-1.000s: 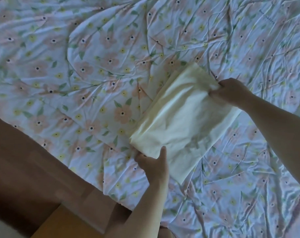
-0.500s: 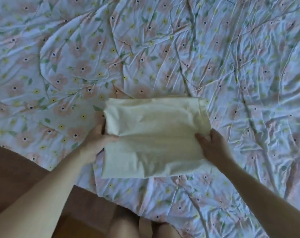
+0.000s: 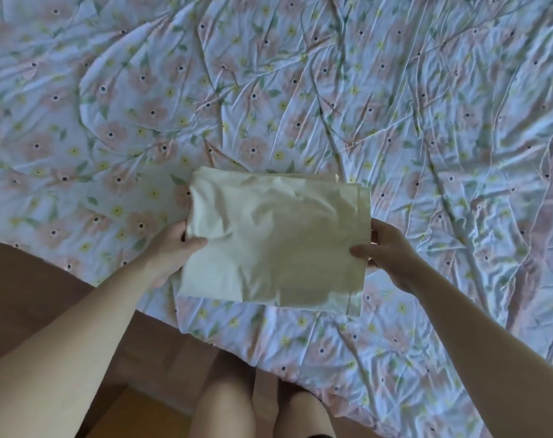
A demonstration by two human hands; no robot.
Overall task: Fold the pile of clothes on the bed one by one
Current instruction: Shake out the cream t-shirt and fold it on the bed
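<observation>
From the head view we look down on a folded pale cream cloth (image 3: 275, 245), a neat rectangle held between both hands above the near part of the bed (image 3: 395, 105). Whether its underside touches the sheet we cannot tell. Our left hand (image 3: 171, 248) grips the cloth's left edge, thumb lying on top of the fabric and the other fingers tucked beneath it, out of sight. Our right hand (image 3: 386, 248) pinches the right edge the same way, with the thumb (image 3: 362, 250) pressed on the upper face and the remaining fingers curled behind the border. The cloth shows soft creases across its top, and a second layer peeks out along its far and right edges. The bed is covered by a wrinkled floral sheet (image 3: 142, 90), pale blue with pink and yellow flowers and green leaves, which runs across nearly the whole view. At lower left we see the wooden floor (image 3: 32, 295) beside the bed's edge, and at the bottom our bare knees (image 3: 224, 406) stand close against the hanging sheet.
</observation>
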